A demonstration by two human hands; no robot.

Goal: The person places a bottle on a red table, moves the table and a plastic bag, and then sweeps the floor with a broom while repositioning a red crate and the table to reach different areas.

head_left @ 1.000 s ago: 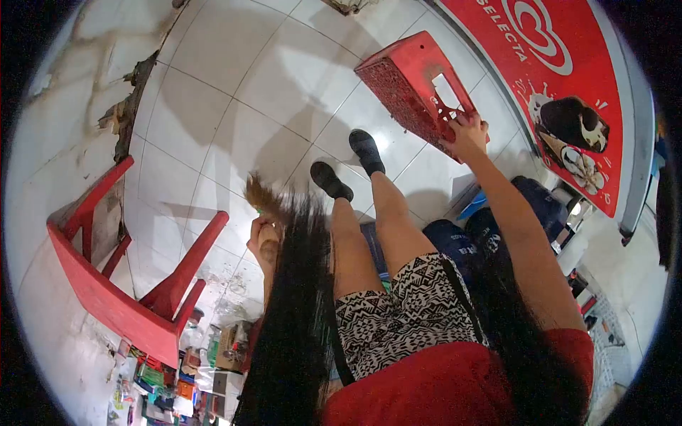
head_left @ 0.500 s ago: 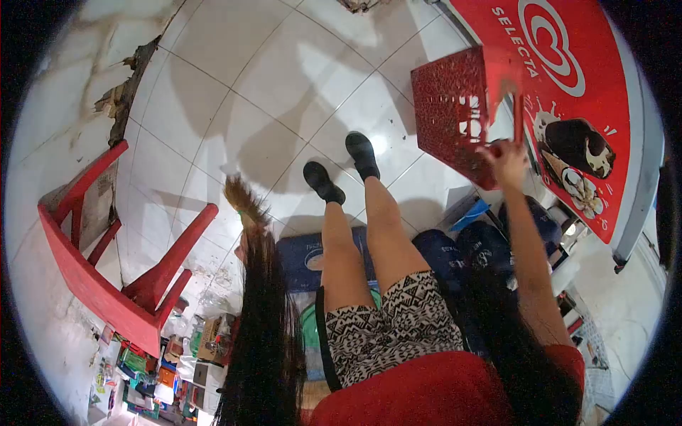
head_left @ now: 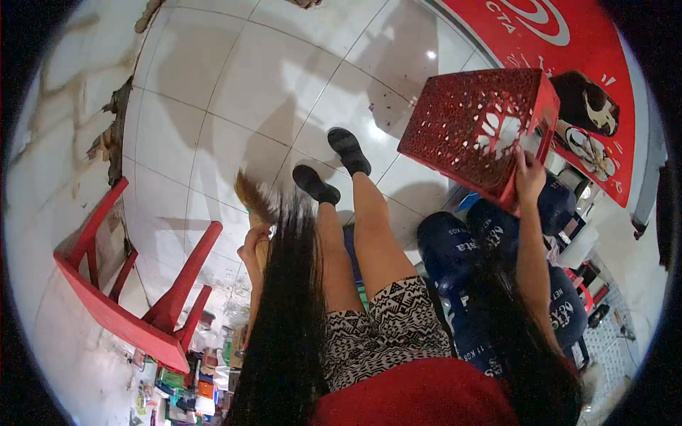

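In the head view my right hand (head_left: 529,177) grips the rim of a red perforated plastic crate (head_left: 465,117), which is tilted beside the freezer. Its side has leaf-like cutouts, and its inside is mostly hidden. Lower and to the left, my left hand (head_left: 256,245) is closed around the tan handle part of a broom (head_left: 253,197) with brown bristles. Long dark hair hangs over part of the broom, so its full length does not show.
A red freezer front (head_left: 490,25) with ice cream pictures stands at upper right. Several dark blue gas cylinders (head_left: 447,248) stand right of my legs. An overturned red table or stool (head_left: 121,305) leans at the left wall. Bits of dirt lie on the tiled floor (head_left: 284,64).
The red crate has turned and shifted nearer and lower in view, still in my right hand. My left hand with the broom has come into clearer view. The camera view has shifted.
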